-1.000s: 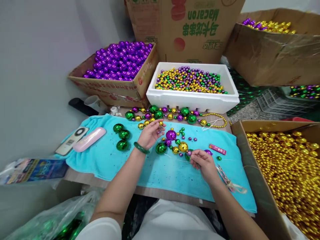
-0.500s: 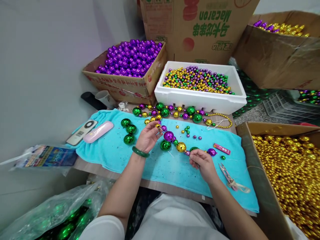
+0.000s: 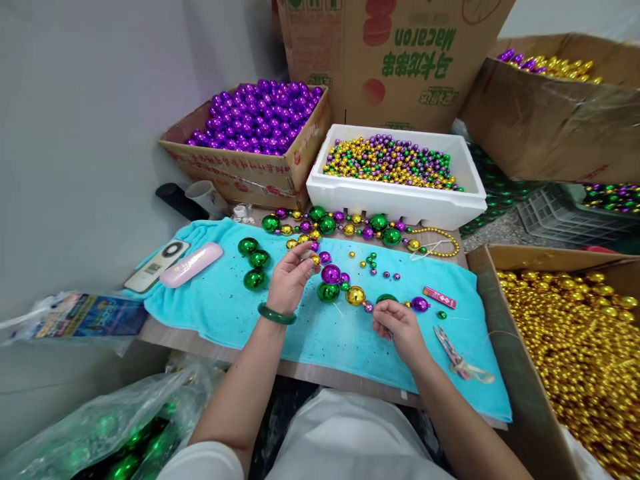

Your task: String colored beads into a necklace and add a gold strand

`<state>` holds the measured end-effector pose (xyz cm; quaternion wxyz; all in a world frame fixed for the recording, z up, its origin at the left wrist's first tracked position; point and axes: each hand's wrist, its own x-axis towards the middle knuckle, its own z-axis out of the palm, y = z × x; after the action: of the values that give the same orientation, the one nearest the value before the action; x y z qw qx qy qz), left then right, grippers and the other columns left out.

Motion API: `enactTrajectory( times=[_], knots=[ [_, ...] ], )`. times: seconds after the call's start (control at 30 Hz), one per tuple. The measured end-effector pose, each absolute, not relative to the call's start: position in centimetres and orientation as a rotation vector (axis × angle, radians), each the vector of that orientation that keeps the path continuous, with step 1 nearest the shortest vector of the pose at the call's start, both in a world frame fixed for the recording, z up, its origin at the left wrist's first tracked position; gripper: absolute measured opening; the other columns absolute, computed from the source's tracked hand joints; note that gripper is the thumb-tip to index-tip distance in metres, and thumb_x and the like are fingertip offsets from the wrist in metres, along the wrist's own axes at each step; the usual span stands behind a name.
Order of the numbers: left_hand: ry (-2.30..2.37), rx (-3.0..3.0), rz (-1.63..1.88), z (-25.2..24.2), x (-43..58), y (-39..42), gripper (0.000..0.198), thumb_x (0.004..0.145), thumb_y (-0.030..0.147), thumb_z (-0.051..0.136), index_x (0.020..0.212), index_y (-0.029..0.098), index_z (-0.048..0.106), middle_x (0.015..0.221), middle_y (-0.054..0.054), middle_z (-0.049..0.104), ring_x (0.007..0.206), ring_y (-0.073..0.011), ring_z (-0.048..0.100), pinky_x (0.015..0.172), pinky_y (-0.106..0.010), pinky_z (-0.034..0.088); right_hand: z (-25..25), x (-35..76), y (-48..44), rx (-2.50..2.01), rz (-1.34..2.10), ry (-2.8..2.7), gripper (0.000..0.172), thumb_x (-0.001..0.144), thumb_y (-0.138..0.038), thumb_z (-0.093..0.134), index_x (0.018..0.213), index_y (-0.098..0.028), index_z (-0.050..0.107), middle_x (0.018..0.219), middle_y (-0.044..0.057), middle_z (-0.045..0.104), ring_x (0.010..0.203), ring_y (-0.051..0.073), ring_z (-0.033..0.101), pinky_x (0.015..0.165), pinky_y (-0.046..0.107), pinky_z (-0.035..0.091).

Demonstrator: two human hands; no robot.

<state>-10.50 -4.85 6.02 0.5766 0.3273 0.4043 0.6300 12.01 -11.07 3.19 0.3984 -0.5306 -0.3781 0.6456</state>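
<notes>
My left hand [image 3: 291, 280], with a green bangle [image 3: 277, 313] at its wrist, pinches a small gold bead [image 3: 315, 260] between thumb and fingers. A stretch of strung beads runs right from there: a large purple bead [image 3: 331, 274], a small green one, a large gold bead [image 3: 355, 295] and a small pinkish bead [image 3: 369, 307]. My right hand [image 3: 399, 325] is closed at that end of the bead string; its fingertips hide the exact grip. A large green bead [image 3: 329, 292] lies just below the purple one. Another purple bead [image 3: 420, 304] sits beyond my right hand.
A turquoise towel [image 3: 300, 340] covers the table. Loose green beads [image 3: 255, 279], a finished-looking bead strand [image 3: 349, 229], scissors-like snips [image 3: 453, 353] and a phone [image 3: 157, 267] lie on it or beside it. Bead-filled boxes [image 3: 295, 180] and a white foam box [image 3: 395, 203] stand behind.
The view has shifted slightly. Both hands stay nearly in place over the towel, my left fingers a little more spread around the small gold bead.
</notes>
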Motion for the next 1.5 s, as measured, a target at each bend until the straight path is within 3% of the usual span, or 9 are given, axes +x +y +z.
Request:
enactTrajectory(
  times=[0.1, 0.23, 0.43, 0.57, 0.83, 0.97, 1.1, 1.4, 1.5],
  knots=[
    [0.93, 0.738, 1.426, 6.1, -10.4, -5.2, 0.034, 0.065, 0.025, 0.076, 0.098, 0.023, 0.068, 0.087, -0.002, 0.067, 0.079, -0.0121, 0.062, 0.071, -0.026, 0.05, 2.8, 11.7, -11.3, -1.336, 1.642, -0.991, 0.022, 0.066, -0.039, 0.068, 0.066, -0.018, 0.058, 0.051, 0.0, 0.058, 0.041, 0.009, 0.044, 0.038, 0.02, 0.027],
    [0.945, 0.681, 1.382, 6.1, -10.6, -5.6, 0.021, 0.062, 0.026, 0.077, 0.08, 0.018, 0.069, 0.081, -0.003, 0.068, 0.071, -0.0117, 0.06, 0.065, -0.025, 0.049, 2.2, 11.5, -11.4, -1.325, 1.664, -1.017, 0.025, 0.065, -0.04, 0.07, 0.07, -0.018, 0.058, 0.053, 0.0, 0.06, 0.042, 0.01, 0.047, 0.038, 0.02, 0.03],
    [1.034, 0.723, 1.348, 5.6, -11.2, -6.2, 0.019, 0.059, 0.029, 0.08, 0.069, 0.017, 0.069, 0.077, -0.003, 0.068, 0.07, -0.0122, 0.059, 0.061, -0.024, 0.049, 1.4, 11.1, -11.8, -1.32, 1.728, -1.021, 0.033, 0.063, -0.036, 0.071, 0.087, -0.02, 0.053, 0.056, -0.003, 0.062, 0.043, 0.011, 0.051, 0.038, 0.02, 0.033],
    [1.115, 0.825, 1.349, 5.0, -11.4, -6.9, 0.018, 0.062, 0.03, 0.078, 0.07, 0.017, 0.068, 0.077, -0.003, 0.069, 0.069, -0.0125, 0.059, 0.063, -0.026, 0.048, 0.0, 10.5, -12.5, -1.357, 1.776, -1.144, 0.027, 0.064, -0.031, 0.066, 0.085, -0.019, 0.054, 0.057, -0.004, 0.061, 0.045, 0.01, 0.051, 0.04, 0.021, 0.034],
    [1.188, 1.08, 1.415, 6.9, -11.4, -7.9, 0.014, 0.072, 0.03, 0.07, 0.075, 0.017, 0.066, 0.068, -0.002, 0.067, 0.065, -0.0137, 0.062, 0.058, -0.026, 0.049, 0.5, 10.6, -12.6, -1.52, 1.166, -1.66, 0.011, 0.073, -0.024, 0.061, 0.083, -0.021, 0.066, 0.071, 0.001, 0.066, 0.059, 0.014, 0.053, 0.059, 0.027, 0.041],
    [1.182, 1.233, 1.435, 9.0, -11.0, -8.6, 0.01, 0.074, 0.027, 0.068, 0.076, 0.017, 0.066, 0.068, 0.0, 0.067, 0.062, -0.0122, 0.062, 0.056, -0.024, 0.05, 3.4, 9.4, -11.8, -1.308, 1.001, -1.608, 0.018, 0.081, -0.029, 0.056, 0.089, -0.018, 0.068, 0.086, 0.006, 0.069, 0.067, 0.015, 0.057, 0.063, 0.028, 0.046],
    [1.118, 1.383, 1.483, 11.2, -10.4, -9.3, 0.005, 0.076, 0.022, 0.068, 0.077, 0.018, 0.068, 0.07, 0.0, 0.067, 0.062, -0.0106, 0.062, 0.056, -0.023, 0.051, 5.4, 7.6, -10.6, -1.167, 1.061, -1.686, 0.022, 0.08, -0.028, 0.06, 0.098, -0.02, 0.069, 0.092, 0.006, 0.07, 0.074, 0.016, 0.061, 0.066, 0.028, 0.048],
    [0.919, 1.385, 1.782, 13.9, -10.3, -9.1, 0.004, 0.078, 0.022, 0.069, 0.08, 0.019, 0.068, 0.068, 0.001, 0.066, 0.056, -0.0092, 0.06, 0.052, -0.023, 0.05, 4.7, 7.3, -10.0, -1.102, 1.412, -1.701, 0.011, 0.077, -0.027, 0.062, 0.08, -0.018, 0.067, 0.067, 0.0, 0.066, 0.056, 0.011, 0.057, 0.056, 0.024, 0.047],
    [0.874, 1.346, 1.762, 13.7, -10.5, -8.5, 0.013, 0.082, 0.029, 0.064, 0.092, 0.021, 0.066, 0.08, -0.001, 0.068, 0.062, -0.0101, 0.063, 0.056, -0.023, 0.051, 5.1, 7.5, -9.9, -1.048, 1.527, -1.528, 0.012, 0.076, -0.029, 0.063, 0.079, -0.018, 0.064, 0.065, 0.0, 0.066, 0.054, 0.011, 0.059, 0.052, 0.023, 0.047]
  ],
)
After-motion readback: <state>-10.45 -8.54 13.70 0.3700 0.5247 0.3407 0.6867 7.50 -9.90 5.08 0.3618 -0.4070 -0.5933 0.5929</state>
